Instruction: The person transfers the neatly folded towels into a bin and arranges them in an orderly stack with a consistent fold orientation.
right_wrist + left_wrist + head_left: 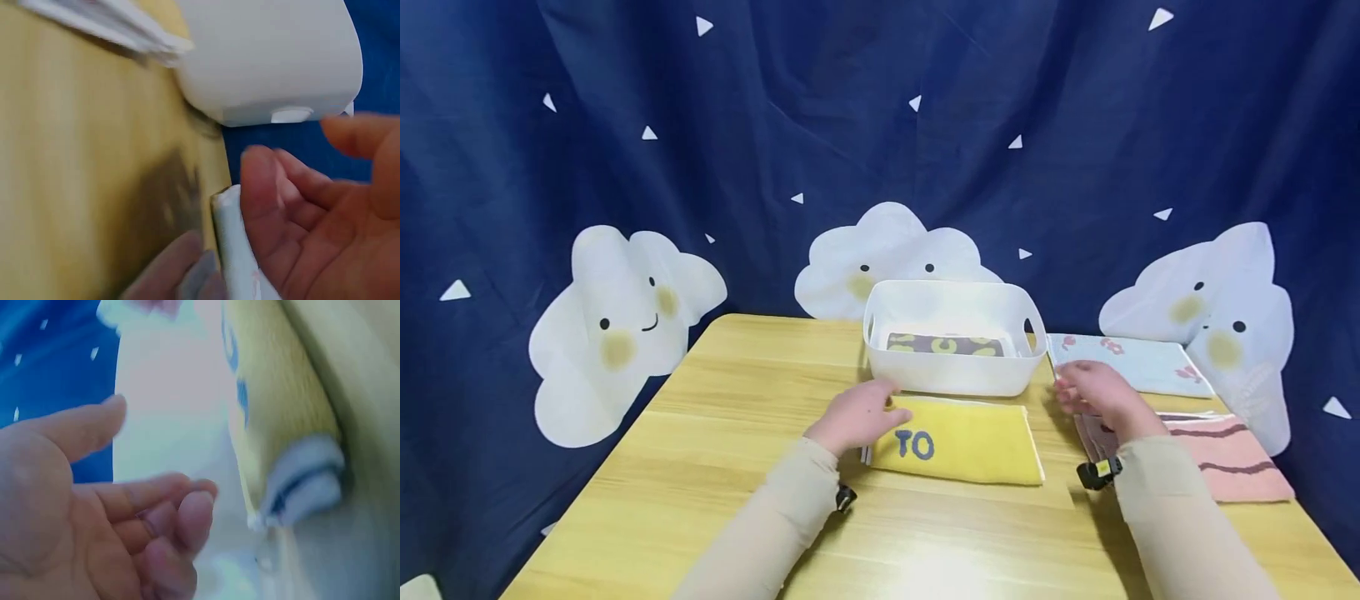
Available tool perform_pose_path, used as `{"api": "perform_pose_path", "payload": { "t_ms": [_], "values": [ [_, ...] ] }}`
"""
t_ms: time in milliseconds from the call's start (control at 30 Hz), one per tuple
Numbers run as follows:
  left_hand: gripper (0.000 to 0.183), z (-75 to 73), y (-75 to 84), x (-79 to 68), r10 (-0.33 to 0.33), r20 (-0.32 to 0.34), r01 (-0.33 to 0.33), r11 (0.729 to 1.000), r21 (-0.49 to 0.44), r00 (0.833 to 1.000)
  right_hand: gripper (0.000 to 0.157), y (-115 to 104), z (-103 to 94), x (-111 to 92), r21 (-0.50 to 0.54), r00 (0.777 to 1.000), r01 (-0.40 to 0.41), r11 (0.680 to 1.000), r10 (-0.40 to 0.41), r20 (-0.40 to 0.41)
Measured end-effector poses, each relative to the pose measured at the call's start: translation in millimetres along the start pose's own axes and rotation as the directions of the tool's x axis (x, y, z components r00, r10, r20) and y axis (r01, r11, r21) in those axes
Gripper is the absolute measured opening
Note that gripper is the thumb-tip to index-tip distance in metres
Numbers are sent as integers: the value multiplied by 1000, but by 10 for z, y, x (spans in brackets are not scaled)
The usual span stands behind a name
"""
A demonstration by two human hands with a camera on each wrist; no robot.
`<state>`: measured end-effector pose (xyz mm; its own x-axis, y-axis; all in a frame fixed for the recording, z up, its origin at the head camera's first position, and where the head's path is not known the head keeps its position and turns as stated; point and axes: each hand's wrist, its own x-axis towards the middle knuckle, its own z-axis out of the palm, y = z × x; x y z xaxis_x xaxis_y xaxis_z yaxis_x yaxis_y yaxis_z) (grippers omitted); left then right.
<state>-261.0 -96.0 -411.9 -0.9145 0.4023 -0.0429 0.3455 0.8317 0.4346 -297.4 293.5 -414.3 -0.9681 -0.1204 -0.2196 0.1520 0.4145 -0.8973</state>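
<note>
A folded yellow towel (pixel 973 446) lettered "TO" lies on the table in front of a white plastic basket (pixel 951 375). My left hand (pixel 857 417) is over the towel's left end, and in the left wrist view its loosely bent fingers (pixel 144 494) hold nothing beside the towel's folded end. To the right, my right hand (pixel 1105 398) hovers by the near left corner of a folded light blue towel (pixel 1157 367). Its fingers are relaxed, with no object in them. Partly behind that wrist lies a folded pink towel (pixel 1232 458) with dark wavy stripes.
Inside the basket lies a dark towel with yellow shapes (pixel 943 344). The wooden table (pixel 715 450) ends at the back against a dark blue curtain (pixel 775 100) printed with clouds. Each wrist wears a small black camera (pixel 1099 472).
</note>
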Motion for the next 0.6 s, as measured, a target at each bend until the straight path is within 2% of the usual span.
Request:
{"api": "perform_pose_path", "payload": {
  "t_ms": [133,267,367,500,600],
  "values": [
    [42,-56,-174,-64,-115,-23,113,991,-75,993,39,109,160,-161,-120,995,-7,993,18,96],
    [45,-17,-278,-111,-196,26,198,972,-125,980,31,139,343,-225,-229,987,-13,973,49,151],
    [46,67,-304,-125,-199,65,205,973,-108,978,30,120,454,-265,-290,982,-13,957,66,174],
    [42,138,-292,-104,-169,76,171,985,-13,983,35,82,552,-315,-343,982,-1,939,65,175],
    [39,150,-294,-110,-172,87,171,985,11,981,35,69,613,-324,-368,982,15,930,55,178]
  ]
}}
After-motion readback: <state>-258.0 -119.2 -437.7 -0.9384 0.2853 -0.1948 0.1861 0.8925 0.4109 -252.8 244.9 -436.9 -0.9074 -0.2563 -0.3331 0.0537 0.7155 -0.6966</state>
